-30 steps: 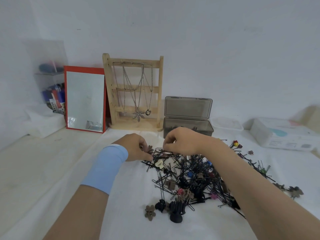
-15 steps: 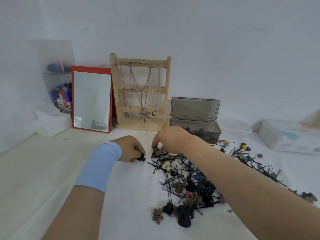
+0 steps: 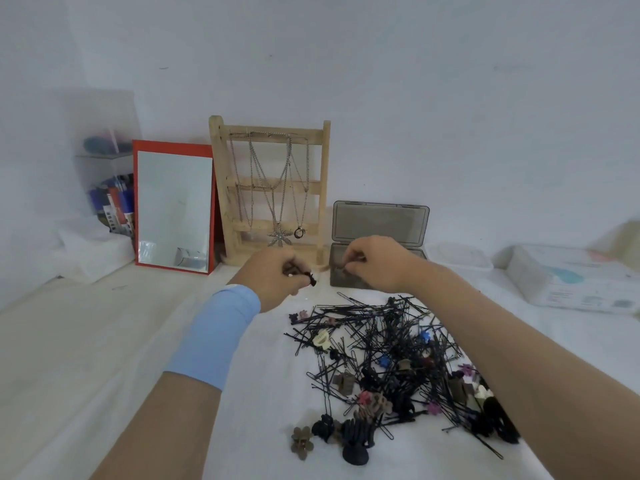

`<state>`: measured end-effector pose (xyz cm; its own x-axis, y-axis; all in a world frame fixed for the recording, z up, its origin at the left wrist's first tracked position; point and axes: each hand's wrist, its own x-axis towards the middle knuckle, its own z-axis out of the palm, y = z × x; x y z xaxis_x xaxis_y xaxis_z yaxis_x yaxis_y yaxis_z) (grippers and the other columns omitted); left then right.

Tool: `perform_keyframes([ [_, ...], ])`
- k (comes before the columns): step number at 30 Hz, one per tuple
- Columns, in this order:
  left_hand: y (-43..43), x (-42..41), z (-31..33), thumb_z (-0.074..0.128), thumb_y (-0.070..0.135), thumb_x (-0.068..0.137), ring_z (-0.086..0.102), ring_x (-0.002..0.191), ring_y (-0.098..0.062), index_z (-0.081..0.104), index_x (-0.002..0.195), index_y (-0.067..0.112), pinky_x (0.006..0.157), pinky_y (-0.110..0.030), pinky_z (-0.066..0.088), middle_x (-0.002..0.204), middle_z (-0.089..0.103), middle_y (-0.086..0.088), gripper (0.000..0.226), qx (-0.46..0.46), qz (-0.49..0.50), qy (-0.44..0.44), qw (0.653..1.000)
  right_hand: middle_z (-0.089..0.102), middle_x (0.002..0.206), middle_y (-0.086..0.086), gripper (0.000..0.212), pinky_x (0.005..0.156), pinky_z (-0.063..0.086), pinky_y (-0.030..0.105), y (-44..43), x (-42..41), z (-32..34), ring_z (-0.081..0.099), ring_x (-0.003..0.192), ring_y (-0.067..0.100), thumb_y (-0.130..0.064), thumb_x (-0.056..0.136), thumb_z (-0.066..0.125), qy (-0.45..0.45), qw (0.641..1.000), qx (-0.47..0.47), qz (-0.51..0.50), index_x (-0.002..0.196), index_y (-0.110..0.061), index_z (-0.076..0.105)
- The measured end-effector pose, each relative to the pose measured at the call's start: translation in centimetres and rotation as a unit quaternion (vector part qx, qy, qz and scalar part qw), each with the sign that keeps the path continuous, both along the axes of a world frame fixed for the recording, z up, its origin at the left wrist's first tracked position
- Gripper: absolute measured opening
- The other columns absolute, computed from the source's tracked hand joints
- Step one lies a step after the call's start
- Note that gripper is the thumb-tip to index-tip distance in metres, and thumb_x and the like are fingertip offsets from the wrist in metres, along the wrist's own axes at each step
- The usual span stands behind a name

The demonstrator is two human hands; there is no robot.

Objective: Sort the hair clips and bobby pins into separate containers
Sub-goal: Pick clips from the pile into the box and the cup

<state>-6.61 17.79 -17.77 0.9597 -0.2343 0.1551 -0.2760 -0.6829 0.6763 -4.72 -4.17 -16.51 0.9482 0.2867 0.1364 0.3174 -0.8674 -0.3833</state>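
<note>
Head view: left hand (image 3: 277, 278) pinches a dark hair clip (image 3: 311, 279) above bare cloth (image 3: 270, 368) left of the pin-and-clip pile (image 3: 381, 341). Right hand (image 3: 377, 265) pinches a tiny item (image 3: 341, 269) at the open grey box's (image 3: 381, 223) front rim.

On the white cloth (image 3: 263, 393) the bobby pins (image 3: 374, 327) are all black, and the hair clips (image 3: 398, 375) among them include a cream clip (image 3: 322, 339), a blue clip (image 3: 384, 361), a pink clip (image 3: 364, 397), a purple clip (image 3: 433, 407), and a brown flower clip (image 3: 302, 442) beside a black claw clip (image 3: 356, 441) near the near edge. The small clip (image 3: 311, 278) raised over the far edge is black too, and my wristband (image 3: 221, 334) is plain light blue. Along the far edge the mirror (image 3: 173, 147) has a red frame, the stand (image 3: 323, 188) is pale wood hung with silver-grey chains (image 3: 263, 174), the open box (image 3: 381, 223) is smoky grey-brown (a see-through tint), and the carton (image 3: 571, 275) at the right corner is white with teal and coral print.
</note>
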Motion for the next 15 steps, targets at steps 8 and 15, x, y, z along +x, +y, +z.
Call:
perform_keyframes([
  [8,-8.6,4.9,1.2,0.067,0.018,0.090,0.056,0.091,-0.011,0.069,0.102,0.024,0.083,-0.023,0.043,0.104,0.066,0.007,0.013,0.093,-0.032,-0.090,0.991,0.068,0.108,0.004,0.015,0.083,0.049,0.031,-5.2,2.3,-0.3,0.061,0.095,0.021,-0.018,0.098,0.056,0.007,0.992,-0.061,-0.109,0.104,-0.016,0.069],
  [15,-9.6,6.7,0.9,0.069,0.013,0.089,0.062,0.108,-0.013,0.062,0.126,0.023,0.095,-0.027,0.046,0.123,0.065,0.006,0.039,0.120,-0.048,-0.059,0.990,0.067,0.121,0.005,0.030,0.095,0.049,0.033,-5.8,3.8,-1.6,0.061,0.110,0.025,-0.009,0.094,0.058,0.019,0.995,-0.019,-0.093,0.122,-0.018,0.067],
])
